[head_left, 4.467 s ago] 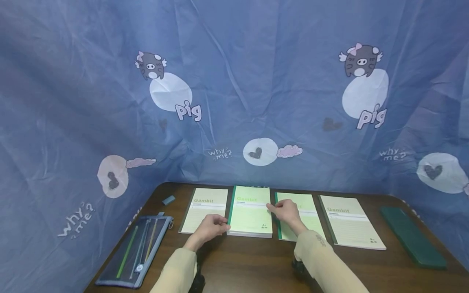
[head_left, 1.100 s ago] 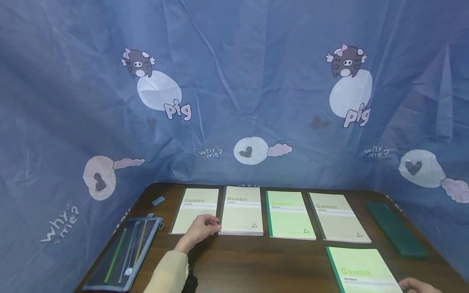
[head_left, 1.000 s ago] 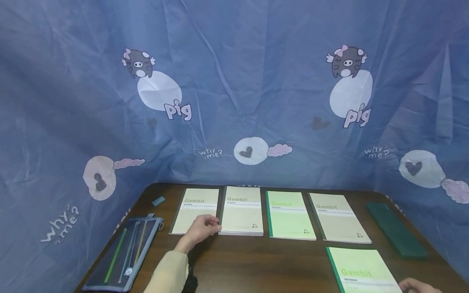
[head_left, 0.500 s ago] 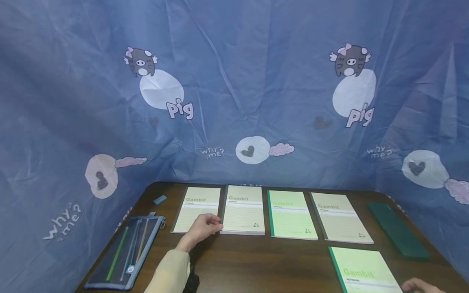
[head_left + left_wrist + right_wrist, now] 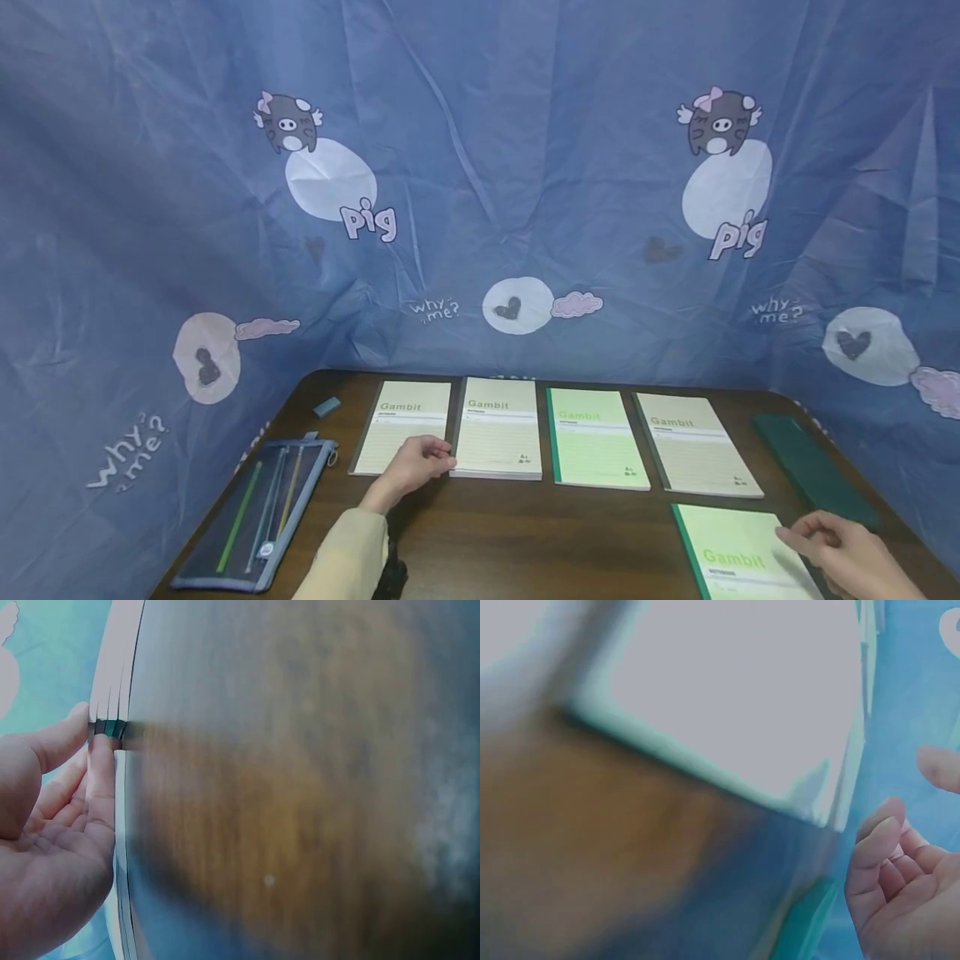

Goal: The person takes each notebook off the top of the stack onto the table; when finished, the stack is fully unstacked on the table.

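In the head view my left hand (image 5: 417, 463) touches the lower left corner of a stack of cream Gambit notebooks (image 5: 497, 429). Up close in the left wrist view, its fingertips meet the dark and green spines (image 5: 110, 728); the thumb tip sits right at the corner. At the front right lies a pale green Gambit notebook (image 5: 735, 542) with a green spine. My right hand (image 5: 855, 553) overlaps that notebook's right edge, thumb and fingers bent with a gap between them. The right wrist view shows this hand (image 5: 904, 889) holding nothing, beside an overexposed pale cover (image 5: 735, 697).
In the back row are another cream notebook (image 5: 405, 417), a green one (image 5: 597, 437) and a third cream one (image 5: 697, 446). A dark green case (image 5: 810, 467) lies far right. At left are a mesh zip pouch (image 5: 258, 517) holding pencils and a blue eraser (image 5: 327, 407).
The green notebook from the top of the stack now lies at the front right, leaving a cream one uppermost. My right hand has just moved up along its right edge; the left stays put.
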Demonstrator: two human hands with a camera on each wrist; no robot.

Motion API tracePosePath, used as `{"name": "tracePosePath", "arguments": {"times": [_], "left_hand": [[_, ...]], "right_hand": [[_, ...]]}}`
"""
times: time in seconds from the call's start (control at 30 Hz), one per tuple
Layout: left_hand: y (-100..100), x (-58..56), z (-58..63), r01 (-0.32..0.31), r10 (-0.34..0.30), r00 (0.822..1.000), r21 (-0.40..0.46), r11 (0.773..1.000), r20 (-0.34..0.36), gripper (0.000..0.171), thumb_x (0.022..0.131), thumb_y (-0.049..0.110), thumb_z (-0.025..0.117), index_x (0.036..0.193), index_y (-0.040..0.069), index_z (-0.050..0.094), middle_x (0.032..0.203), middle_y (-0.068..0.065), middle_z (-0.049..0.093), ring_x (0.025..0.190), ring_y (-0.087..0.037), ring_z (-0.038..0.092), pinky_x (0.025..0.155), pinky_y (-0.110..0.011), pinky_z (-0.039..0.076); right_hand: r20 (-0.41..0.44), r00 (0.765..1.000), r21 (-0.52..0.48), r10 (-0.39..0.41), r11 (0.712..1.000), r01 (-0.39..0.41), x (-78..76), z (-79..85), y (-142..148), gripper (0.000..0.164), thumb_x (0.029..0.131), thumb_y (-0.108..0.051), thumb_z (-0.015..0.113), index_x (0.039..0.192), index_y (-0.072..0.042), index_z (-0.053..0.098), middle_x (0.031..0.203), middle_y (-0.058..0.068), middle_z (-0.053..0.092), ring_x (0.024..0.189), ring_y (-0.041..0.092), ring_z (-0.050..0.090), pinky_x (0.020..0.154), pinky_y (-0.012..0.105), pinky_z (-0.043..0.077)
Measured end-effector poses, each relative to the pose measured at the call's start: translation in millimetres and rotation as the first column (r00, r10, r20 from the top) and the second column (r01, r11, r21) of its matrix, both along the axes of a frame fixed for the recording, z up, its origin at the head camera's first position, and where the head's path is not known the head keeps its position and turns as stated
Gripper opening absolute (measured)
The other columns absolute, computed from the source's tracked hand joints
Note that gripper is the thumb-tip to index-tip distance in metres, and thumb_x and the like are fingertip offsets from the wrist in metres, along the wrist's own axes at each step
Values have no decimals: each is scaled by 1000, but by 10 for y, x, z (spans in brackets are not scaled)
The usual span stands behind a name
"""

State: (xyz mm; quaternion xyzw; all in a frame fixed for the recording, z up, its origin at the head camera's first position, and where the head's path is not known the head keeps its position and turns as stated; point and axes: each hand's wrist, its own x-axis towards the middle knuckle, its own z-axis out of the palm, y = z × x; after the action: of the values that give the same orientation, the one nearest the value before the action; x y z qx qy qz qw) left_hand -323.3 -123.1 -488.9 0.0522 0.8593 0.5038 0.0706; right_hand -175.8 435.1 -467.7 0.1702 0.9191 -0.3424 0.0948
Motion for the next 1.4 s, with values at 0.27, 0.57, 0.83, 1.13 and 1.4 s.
{"name": "tracePosePath", "arguments": {"times": [0.27,0.57,0.83,1.13,1.4], "left_hand": [[3,17,21,-3,3,1000,-4,1000,10,30,89,11,74,113,-5,66,92,-7,66,80,-18,63,75,-37,54],[0,4,13,3,-3,1000,22,1000,4,29,90,11,74,112,-5,65,93,-7,66,80,-17,62,75,-35,54],[6,16,4,-2,3,1000,24,1000,-9,28,88,9,75,110,-6,65,91,-8,66,78,-17,61,73,-34,54],[6,18,-45,13,-13,1000,37,999,-22,27,88,7,74,109,-8,65,90,-8,66,78,-18,62,73,-34,55],[5,6,-20,23,-22,999,35,999,-46,26,88,6,74,108,-9,65,90,-9,66,78,-17,63,73,-34,56]], "right_hand": [[-207,973,-62,102,991,-117,-391,173,-427,47,94,-43,66,108,2,62,68,4,54,47,15,47,46,33,44],[-307,946,-135,102,979,-149,-972,178,-989,40,93,-36,69,102,3,63,75,9,60,52,17,53,47,31,46],[-296,951,-187,95,970,-155,-1367,225,-1486,44,95,-34,67,110,7,64,84,15,65,58,19,61,54,33,53],[-254,960,-215,118,961,-175,-1683,151,-2018,54,93,-41,67,117,7,65,94,17,69,66,20,65,59,34,56],[-286,949,-214,132,956,-198,-1791,43,-2454,46,94,-36,69,109,6,68,88,14,69,64,20,66,59,33,56]]}}
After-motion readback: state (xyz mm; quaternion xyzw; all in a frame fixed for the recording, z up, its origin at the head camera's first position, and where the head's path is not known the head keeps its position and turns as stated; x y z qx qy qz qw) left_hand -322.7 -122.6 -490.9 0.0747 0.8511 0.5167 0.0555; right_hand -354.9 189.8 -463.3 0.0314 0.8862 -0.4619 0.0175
